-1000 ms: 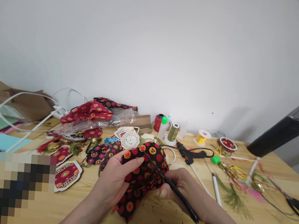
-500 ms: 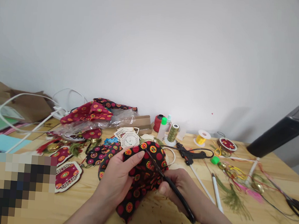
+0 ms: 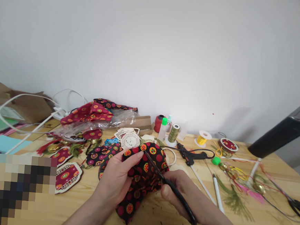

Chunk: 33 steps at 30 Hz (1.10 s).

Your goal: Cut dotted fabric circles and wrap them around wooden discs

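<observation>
One cloth point(image 3: 154, 155) in left hand point(image 3: 115, 183), one scissors point(image 3: 174, 194) in right hand point(image 3: 189, 193)

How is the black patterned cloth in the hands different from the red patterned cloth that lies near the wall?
The black cloth has a black ground; the red cloth has a dark red one. The left hand holds the black cloth, and scissors in the right hand meet it; the red cloth lies untouched by clear plastic. Both carry round orange motifs.
</observation>
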Available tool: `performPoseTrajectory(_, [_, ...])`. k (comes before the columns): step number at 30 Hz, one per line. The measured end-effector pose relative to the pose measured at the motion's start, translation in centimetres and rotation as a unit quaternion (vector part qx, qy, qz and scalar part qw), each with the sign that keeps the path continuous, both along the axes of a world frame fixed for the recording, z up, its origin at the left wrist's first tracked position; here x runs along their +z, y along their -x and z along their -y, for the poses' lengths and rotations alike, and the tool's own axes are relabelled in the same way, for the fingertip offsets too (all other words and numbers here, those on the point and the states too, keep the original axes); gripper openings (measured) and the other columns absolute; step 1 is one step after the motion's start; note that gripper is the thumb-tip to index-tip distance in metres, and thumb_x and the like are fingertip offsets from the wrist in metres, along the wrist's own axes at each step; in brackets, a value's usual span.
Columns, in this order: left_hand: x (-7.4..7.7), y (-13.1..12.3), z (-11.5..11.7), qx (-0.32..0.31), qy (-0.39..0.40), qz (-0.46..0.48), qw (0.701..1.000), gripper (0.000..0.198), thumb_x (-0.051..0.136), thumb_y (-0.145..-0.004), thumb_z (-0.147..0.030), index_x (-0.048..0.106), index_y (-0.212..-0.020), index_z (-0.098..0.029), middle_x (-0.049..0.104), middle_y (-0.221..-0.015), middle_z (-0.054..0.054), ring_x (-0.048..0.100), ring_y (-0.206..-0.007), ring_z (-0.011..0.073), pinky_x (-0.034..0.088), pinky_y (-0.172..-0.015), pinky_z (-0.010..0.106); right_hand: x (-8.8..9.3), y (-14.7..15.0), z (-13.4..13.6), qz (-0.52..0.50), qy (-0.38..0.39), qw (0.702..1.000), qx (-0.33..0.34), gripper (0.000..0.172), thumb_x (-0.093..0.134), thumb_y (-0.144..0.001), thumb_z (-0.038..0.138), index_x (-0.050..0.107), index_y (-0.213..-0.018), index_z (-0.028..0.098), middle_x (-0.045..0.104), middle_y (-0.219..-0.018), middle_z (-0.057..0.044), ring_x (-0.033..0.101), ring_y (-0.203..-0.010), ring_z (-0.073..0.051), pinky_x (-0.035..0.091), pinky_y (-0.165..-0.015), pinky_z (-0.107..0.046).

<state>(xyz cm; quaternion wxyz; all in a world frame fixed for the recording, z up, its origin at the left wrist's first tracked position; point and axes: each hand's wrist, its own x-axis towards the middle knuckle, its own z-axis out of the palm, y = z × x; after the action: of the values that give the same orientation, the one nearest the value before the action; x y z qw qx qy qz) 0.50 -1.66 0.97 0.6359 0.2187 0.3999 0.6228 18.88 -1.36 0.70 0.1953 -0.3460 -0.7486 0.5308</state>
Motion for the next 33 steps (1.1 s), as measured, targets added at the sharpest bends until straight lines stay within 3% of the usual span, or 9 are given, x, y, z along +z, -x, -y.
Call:
performPoseTrajectory(8, [0.06, 0.10, 0.33, -0.021, 0.003, -0.009, 1.000, 0.018, 0.079, -0.065, -0.019, 0.071, -0.079, -0.013, 0.075, -0.074, 0.007, 0.072, -0.074, 0.0240, 0.058, -0.072, 0.036, 0.40, -0.12, -0.05, 0.019, -0.010, 1.000, 0.007, 0.063, 0.033, -0.079, 0.080, 0.038, -0.066, 0.018, 0.029, -0.062, 0.005, 0.023, -0.056, -0.009, 0.017, -0.044, -0.023])
performPoseTrajectory(15, [-0.44, 0.43, 0.31, -0.038, 0.001, -0.014, 0.999, 0.018, 0.078, -0.067, -0.018, 0.071, -0.082, -0.013, 0.075, -0.077, 0.007, 0.071, -0.073, 0.0237, 0.058, -0.072, 0.037, -0.36, -0.59, -0.19, 0.044, -0.031, 0.999, 0.000, 0.059, 0.036, -0.082, 0.075, 0.039, -0.066, 0.018, 0.031, -0.063, 0.004, 0.025, -0.057, -0.009, 0.019, -0.047, -0.023])
performPoseTrajectory(33, [-0.32, 0.72, 0.41, -0.052, 0.010, -0.016, 0.998, 0.017, 0.078, -0.065, -0.016, 0.071, -0.080, -0.013, 0.075, -0.075, 0.007, 0.072, -0.074, 0.0245, 0.057, -0.074, 0.038, -0.20, -0.77, -0.66, 0.034, -0.019, 0.999, -0.018, 0.067, 0.045, -0.069, 0.083, 0.038, -0.057, 0.018, 0.026, -0.060, 0.005, 0.021, -0.057, -0.009, 0.017, -0.045, -0.023])
